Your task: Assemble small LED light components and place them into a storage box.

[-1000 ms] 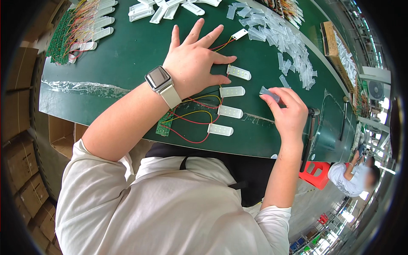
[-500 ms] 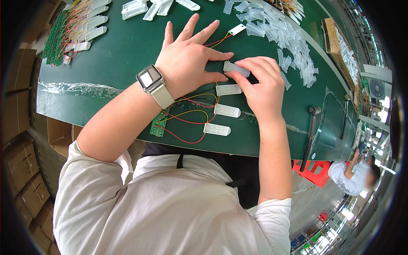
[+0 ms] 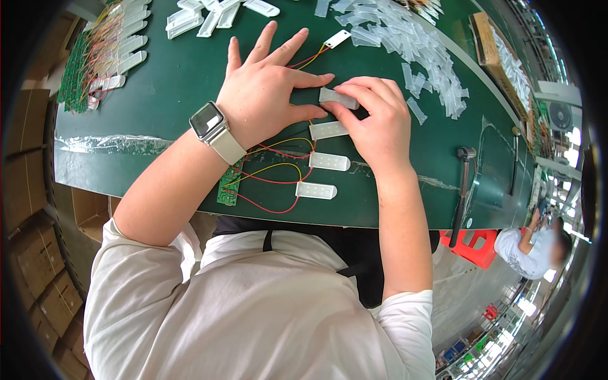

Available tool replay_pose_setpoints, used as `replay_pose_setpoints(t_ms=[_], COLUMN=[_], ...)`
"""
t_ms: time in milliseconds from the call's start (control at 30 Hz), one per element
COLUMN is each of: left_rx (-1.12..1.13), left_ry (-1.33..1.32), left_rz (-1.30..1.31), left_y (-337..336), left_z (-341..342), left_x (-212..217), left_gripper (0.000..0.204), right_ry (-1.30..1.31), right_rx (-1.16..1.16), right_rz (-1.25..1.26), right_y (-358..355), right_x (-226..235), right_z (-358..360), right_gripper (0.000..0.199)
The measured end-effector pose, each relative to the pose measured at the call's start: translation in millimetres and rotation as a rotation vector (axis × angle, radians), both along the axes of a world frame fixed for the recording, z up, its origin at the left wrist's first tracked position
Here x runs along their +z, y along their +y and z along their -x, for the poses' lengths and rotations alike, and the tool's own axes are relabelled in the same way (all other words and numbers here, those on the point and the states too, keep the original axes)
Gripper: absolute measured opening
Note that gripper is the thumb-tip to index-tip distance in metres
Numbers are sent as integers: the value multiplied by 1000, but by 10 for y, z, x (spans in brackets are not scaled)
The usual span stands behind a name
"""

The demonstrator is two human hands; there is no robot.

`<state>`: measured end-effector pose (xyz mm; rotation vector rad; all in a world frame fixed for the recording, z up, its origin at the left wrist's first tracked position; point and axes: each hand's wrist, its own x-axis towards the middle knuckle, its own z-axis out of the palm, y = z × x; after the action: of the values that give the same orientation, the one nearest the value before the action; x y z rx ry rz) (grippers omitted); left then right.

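Observation:
My right hand (image 3: 380, 120) pinches a frosted plastic strip (image 3: 337, 98) between thumb and fingers, low over the green table. My left hand (image 3: 263, 92) has its fingers spread, with thumb and index tips on either side of the strip's left end; whether they touch it I cannot tell. Below the strip lie white LED light pieces: one (image 3: 329, 130) partly behind my right hand, another (image 3: 330, 161), and a third (image 3: 316, 190). Red and yellow wires link them toward a green circuit board (image 3: 229, 183) beside my left wrist. A small white wired piece (image 3: 337, 39) lies beyond my left fingers.
Loose clear plastic strips (image 3: 405, 47) are heaped at the far right. White housings (image 3: 221, 14) lie at the back, wired boards (image 3: 76, 79) at far left. A hammer (image 3: 462, 190) rests near the right front edge. A person (image 3: 532, 247) sits beyond a red stool (image 3: 472, 247).
The picture has shifted slightly, so the table things appear a little further left. Both hands keep nearly the same pose around the frosted strip.

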<state>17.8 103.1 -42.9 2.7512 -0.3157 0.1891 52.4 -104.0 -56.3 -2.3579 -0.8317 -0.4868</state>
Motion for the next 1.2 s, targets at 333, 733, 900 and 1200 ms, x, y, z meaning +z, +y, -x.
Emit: replay_pose_setpoints(t_ms=[333,733,900,1200], left_rx=[-24,-14,-35,5], left_ry=[1,56,20,24], left_rz=[-30,-18,30,39], left_y=[15,29,-17,19], left_z=[-55,-88,-80,-51], left_x=[-51,-4,12,-24], left_gripper=[55,57,54,54], right_ry=[288,400,987,873], right_rx=[-423,-890,-494,-420], right_rz=[9,98,-877,-435], right_y=[-903,-2059,-1157,-560], right_x=[769,207,473,418], right_z=[412,1460,1737,1408], right_gripper=[37,27,38,28])
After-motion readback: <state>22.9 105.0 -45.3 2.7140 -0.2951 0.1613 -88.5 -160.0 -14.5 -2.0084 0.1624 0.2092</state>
